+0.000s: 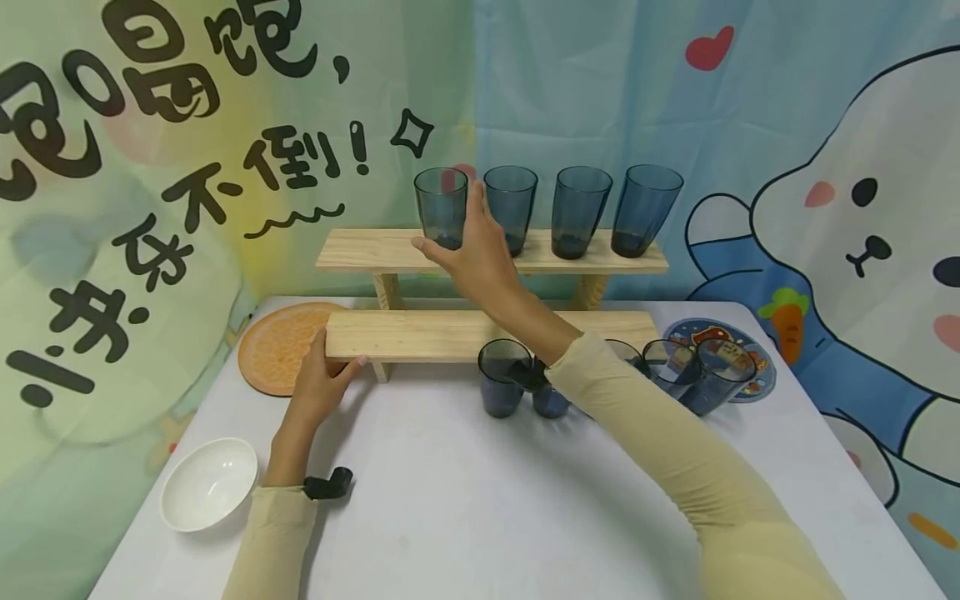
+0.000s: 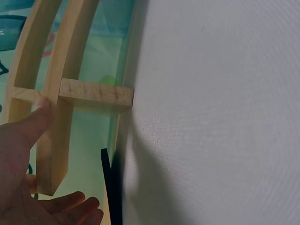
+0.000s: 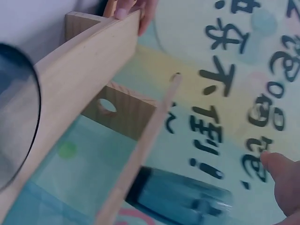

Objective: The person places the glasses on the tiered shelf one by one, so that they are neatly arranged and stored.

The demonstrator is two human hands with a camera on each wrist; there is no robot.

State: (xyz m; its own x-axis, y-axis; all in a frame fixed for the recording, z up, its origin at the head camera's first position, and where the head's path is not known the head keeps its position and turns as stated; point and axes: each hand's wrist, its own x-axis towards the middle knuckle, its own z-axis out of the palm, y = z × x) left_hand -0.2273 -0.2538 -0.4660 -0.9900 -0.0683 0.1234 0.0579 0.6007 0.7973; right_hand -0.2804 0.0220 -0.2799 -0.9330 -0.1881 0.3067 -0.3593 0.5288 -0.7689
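My left hand [image 1: 321, 383] grips the left end of the lower board of a two-tier wooden shelf [image 1: 420, 335], with the thumb at the front underside. In the left wrist view the thumb of that left hand [image 2: 28, 140] lies on the wood, while other fingers extend below the board. Up at the upper board [image 1: 367, 248], my right hand [image 1: 487, 254] is beside the leftmost blue glass [image 1: 438, 204], fingers extended and thumb spread. The right wrist view shows its thumb apart from a blue glass [image 3: 183, 197]. More blue glasses [image 1: 581, 208] stand rightward along that board.
Several blue glasses [image 1: 501, 387] stand on the white table [image 1: 450, 500] before the shelf, partly behind my right sleeve. A round orange mat [image 1: 277, 350] and a white bowl [image 1: 210, 485] are at left. A patterned round mat [image 1: 761, 383] lies at right. Printed curtain hangs behind.
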